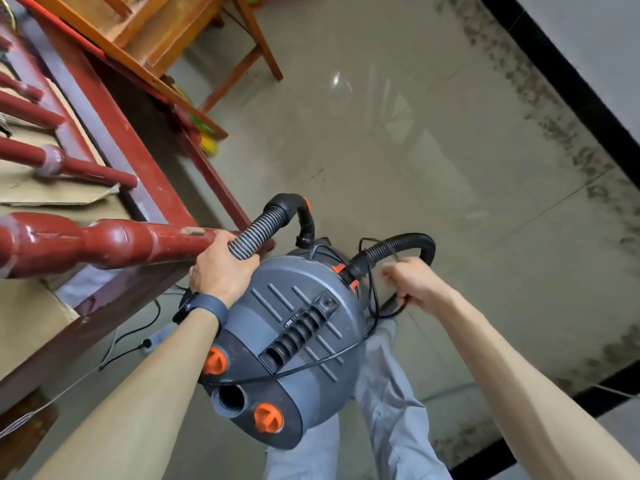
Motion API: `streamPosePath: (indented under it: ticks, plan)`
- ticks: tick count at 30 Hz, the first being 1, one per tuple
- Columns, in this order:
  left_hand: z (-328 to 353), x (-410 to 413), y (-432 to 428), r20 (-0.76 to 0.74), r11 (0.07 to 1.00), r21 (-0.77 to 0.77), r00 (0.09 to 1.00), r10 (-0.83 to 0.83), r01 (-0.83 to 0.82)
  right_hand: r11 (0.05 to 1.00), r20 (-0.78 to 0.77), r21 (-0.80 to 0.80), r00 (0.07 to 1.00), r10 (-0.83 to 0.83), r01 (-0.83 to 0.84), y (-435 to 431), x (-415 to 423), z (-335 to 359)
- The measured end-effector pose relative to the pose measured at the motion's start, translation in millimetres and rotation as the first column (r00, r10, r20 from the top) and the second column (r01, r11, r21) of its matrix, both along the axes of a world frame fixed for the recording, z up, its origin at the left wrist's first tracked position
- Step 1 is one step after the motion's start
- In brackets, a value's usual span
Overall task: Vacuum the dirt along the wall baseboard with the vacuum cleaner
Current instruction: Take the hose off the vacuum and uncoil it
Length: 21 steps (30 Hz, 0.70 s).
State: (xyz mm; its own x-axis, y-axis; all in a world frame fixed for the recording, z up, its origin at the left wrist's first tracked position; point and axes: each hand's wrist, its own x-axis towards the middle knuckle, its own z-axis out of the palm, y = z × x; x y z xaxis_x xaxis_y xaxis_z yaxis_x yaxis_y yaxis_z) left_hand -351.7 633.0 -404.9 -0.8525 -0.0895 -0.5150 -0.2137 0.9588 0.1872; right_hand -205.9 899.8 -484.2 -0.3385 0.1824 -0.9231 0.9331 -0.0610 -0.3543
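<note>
A grey canister vacuum cleaner (294, 327) with orange knobs fills the lower middle, seen from above. Its black ribbed hose (258, 230) loops up from the body. My left hand (221, 268) grips that hose near the canister's top. Right of the canister, my right hand (412, 285) pinches a thin black power cord (374, 292) beside a second curved stretch of hose (408, 242). Dark dirt (554, 123) lies in a band along the black baseboard (595, 109) on the right wall.
A red wooden bed frame (114, 140) with turned posts stands close on the left. Wooden furniture legs (242, 71) stand further back. A power strip with cables (152, 341) lies on the floor under my left arm. Grey tiled floor (398, 150) stretches ahead.
</note>
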Motion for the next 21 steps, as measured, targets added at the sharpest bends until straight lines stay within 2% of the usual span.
streamPosePath:
  ticks: [1, 2, 3, 4, 5, 6, 7, 9, 10, 12, 13, 14, 16, 17, 19, 21]
  plan:
    - [0, 2, 0, 0.001, 1.000, -0.006, 1.000, -0.007, 0.007, 0.980, -0.007, 0.171, 0.994, -0.105, 0.105, 13, 7, -4]
    - [0, 3, 1, 0.002, 1.000, -0.011, 1.000, -0.017, 0.017, 0.925, -0.040, 0.263, 0.961, -0.273, 0.274, 27, 12, -9]
    - [0, 5, 2, 0.002, 1.000, -0.014, 1.000, -0.026, 0.026, 0.846, -0.112, 0.238, 0.878, -0.465, 0.478, 37, 13, -12]
    - [-1, 5, 2, 0.001, 0.999, -0.015, 0.999, -0.033, 0.033, 0.780, -0.173, 0.118, 0.786, -0.593, 0.614, 42, 10, -12]
    - [-1, 6, 3, 0.000, 0.999, -0.015, 0.999, -0.039, 0.039, 0.762, -0.222, -0.036, 0.738, -0.637, 0.647, 44, 3, -12]
    - [-2, 6, 4, 0.000, 0.999, -0.014, 0.999, -0.046, 0.046, 0.816, -0.242, -0.168, 0.779, -0.579, 0.554, 43, -6, -11]
    - [-3, 7, 5, 0.000, 0.999, -0.015, 0.999, -0.052, 0.052, 0.886, -0.253, -0.257, 0.858, -0.447, 0.385, 38, -16, -10]
    - [-3, 7, 7, -0.002, 0.998, -0.017, 0.999, -0.052, 0.052, 0.941, -0.274, -0.320, 0.940, -0.205, 0.111, 22, -34, -8]
    - [-3, 7, 7, -0.005, 0.999, -0.016, 0.999, -0.048, 0.048, 0.952, -0.264, -0.288, 0.947, -0.181, 0.102, 13, -40, -10]
    - [-1, 7, 7, -0.017, 0.999, -0.012, 0.999, -0.035, 0.035, 0.976, -0.188, -0.033, 0.958, -0.216, 0.214, -2, -34, -21]
    - [0, 7, 6, -0.022, 1.000, -0.012, 0.999, -0.027, 0.027, 0.974, -0.103, 0.076, 0.974, -0.204, 0.212, -11, -26, -26]
    - [1, 7, 6, -0.024, 1.000, -0.012, 0.999, -0.022, 0.022, 0.978, -0.007, 0.095, 0.982, -0.187, 0.187, -20, -15, -32]
    - [3, 7, 6, -0.025, 1.000, -0.013, 0.999, -0.024, 0.023, 0.981, 0.142, -0.087, 0.977, -0.159, 0.172, -39, 12, -38]
    - [4, 6, 6, -0.027, 1.000, -0.015, 0.999, -0.026, 0.025, 0.973, 0.153, -0.153, 0.977, -0.150, 0.173, -46, 22, -38]
    - [4, 5, 5, -0.028, 0.999, -0.017, 0.999, -0.028, 0.027, 0.972, 0.083, -0.167, 0.985, -0.154, 0.166, -53, 34, -40]
    - [5, 7, 4, -0.028, 0.999, -0.013, 0.999, -0.036, 0.035, 0.960, 0.012, -0.148, 0.971, -0.240, 0.239, -56, 33, -36]
